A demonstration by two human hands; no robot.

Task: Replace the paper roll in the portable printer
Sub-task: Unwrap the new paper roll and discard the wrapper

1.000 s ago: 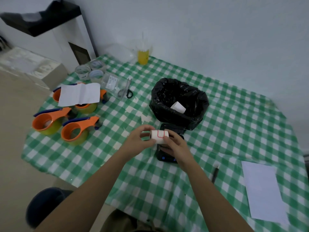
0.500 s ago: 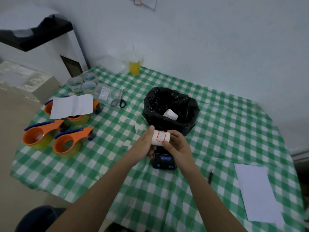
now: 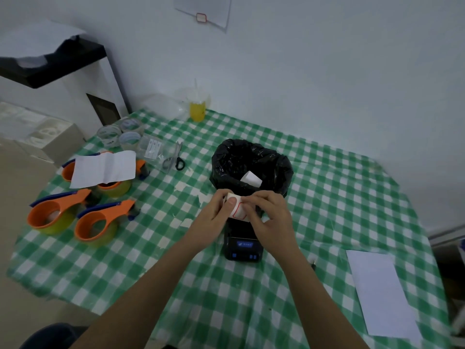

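A small white paper roll (image 3: 237, 210) with a red-outlined label sits between both of my hands, just above the black portable printer (image 3: 242, 246). My left hand (image 3: 216, 216) pinches the roll's left end with thumb on top. My right hand (image 3: 270, 215) grips its right side, fingers curled over it. The printer lies on the green checked tablecloth (image 3: 226, 298), its blue-lit front panel facing me; its far end is hidden under my hands. Behind it, a black bag-lined bin (image 3: 251, 165) holds another white roll (image 3: 251, 178).
Three orange tape dispensers (image 3: 98, 224) and a folded white paper (image 3: 104, 168) lie at the left. Scissors (image 3: 175, 158), clear tape rolls (image 3: 118, 134) and a yellow drink cup (image 3: 197, 109) sit at the back. A white sheet (image 3: 380, 293) lies at the right, a pen (image 3: 313, 263) beside my right forearm.
My head has tilted up, so the table sits lower in view. Both hands kept hold of the roll and have turned it, with the right hand now covering more of it.
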